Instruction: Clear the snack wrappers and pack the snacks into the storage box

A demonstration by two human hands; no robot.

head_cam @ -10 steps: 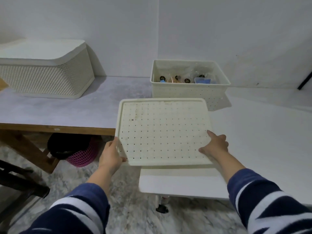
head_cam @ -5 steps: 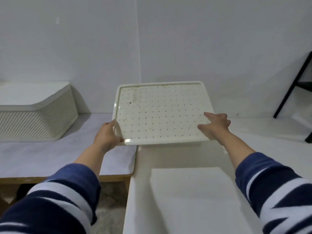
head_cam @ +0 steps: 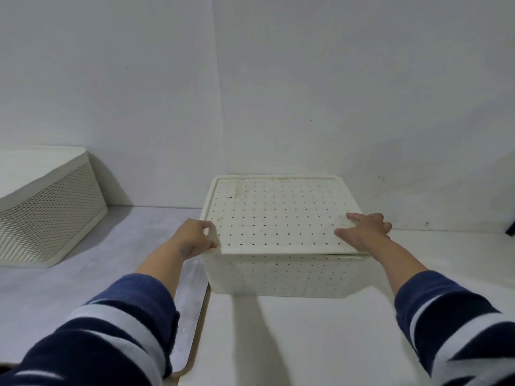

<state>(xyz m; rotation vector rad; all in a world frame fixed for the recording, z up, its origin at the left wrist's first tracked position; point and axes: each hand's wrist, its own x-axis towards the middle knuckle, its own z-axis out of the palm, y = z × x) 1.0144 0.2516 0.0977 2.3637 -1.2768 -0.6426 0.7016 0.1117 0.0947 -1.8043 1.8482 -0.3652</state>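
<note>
The lid (head_cam: 276, 215) sits on the storage box (head_cam: 284, 277) on the white tabletop (head_cam: 306, 344). The left hand (head_cam: 192, 238) pinches its left edge; the right hand (head_cam: 362, 232) lies open and flat on its right side.

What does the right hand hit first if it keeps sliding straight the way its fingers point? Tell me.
Nothing soon: the right hand lies flat on the perforated lid, fingers aimed left-forward across it. Likely only bare lid, then its raised rim.
</note>
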